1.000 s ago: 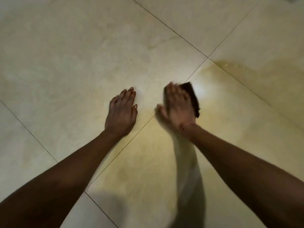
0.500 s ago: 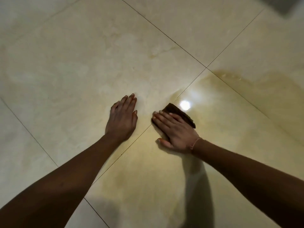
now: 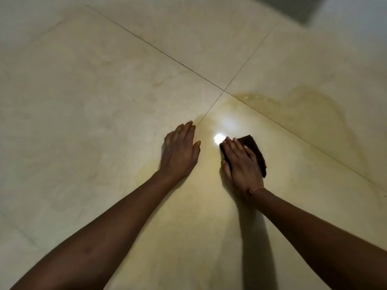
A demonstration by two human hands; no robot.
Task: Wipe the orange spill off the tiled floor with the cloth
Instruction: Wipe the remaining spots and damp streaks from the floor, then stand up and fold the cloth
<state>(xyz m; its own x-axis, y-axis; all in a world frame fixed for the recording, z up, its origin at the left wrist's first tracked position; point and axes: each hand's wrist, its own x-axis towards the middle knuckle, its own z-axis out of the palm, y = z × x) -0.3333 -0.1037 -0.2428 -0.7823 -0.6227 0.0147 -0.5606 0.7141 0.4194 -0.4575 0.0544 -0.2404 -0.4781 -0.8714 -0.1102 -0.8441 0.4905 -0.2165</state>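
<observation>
Hands apart, both flat, fingers straight: left hand [image 3: 180,152] braces on the tiled floor [image 3: 83,105], right hand [image 3: 244,166] presses the cloth [image 3: 259,154] down. The orange spill [image 3: 310,116] pooled far right looks unwiped. Right hand swung since half a second ago, fingers now pointing away, not left: stroke reversing, wiping far from done. Cloth under that palm, long axis near-to-far, far end tipped left

no words, numbers, brands or signs can be read: none on the cloth [image 3: 259,152] under the right hand [image 3: 243,164] fingers [image 3: 232,147], none on the tiled floor [image 3: 104,105] around and beyond the fingertips.
</observation>
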